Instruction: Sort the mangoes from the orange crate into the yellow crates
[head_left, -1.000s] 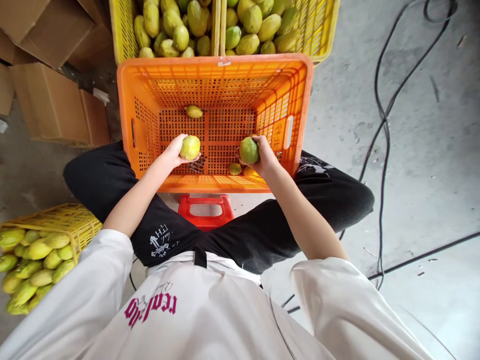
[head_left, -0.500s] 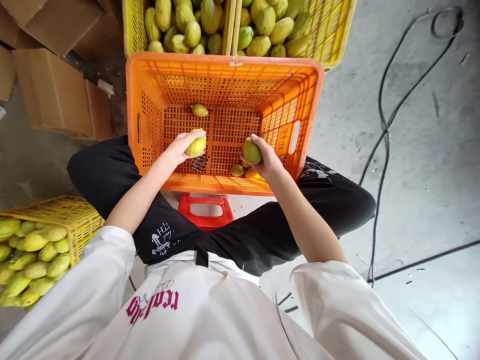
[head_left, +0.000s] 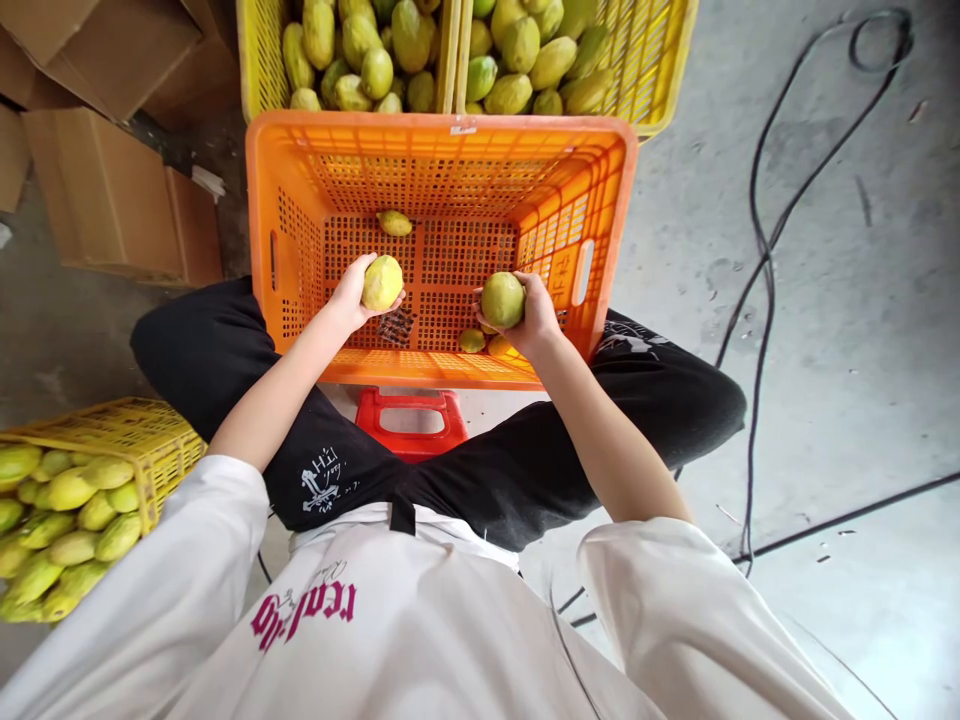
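Holding yellow fruit in my left hand, green fruit in my right hand, apart over the orange crate, seemingly inspecting.

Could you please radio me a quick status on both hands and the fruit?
Left hand: holding yellow fruit. Right hand: holding green fruit. Both over orange crate; nothing visibly blocking either.

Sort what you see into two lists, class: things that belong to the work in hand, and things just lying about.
Work in hand:
Yellow fruit, in the left hand
Greenish fruit, in the right hand
Orange crate beneath them
Probably the yellow crates, holding similar fruit

Apparently lying about:
Cardboard boxes
Black cable
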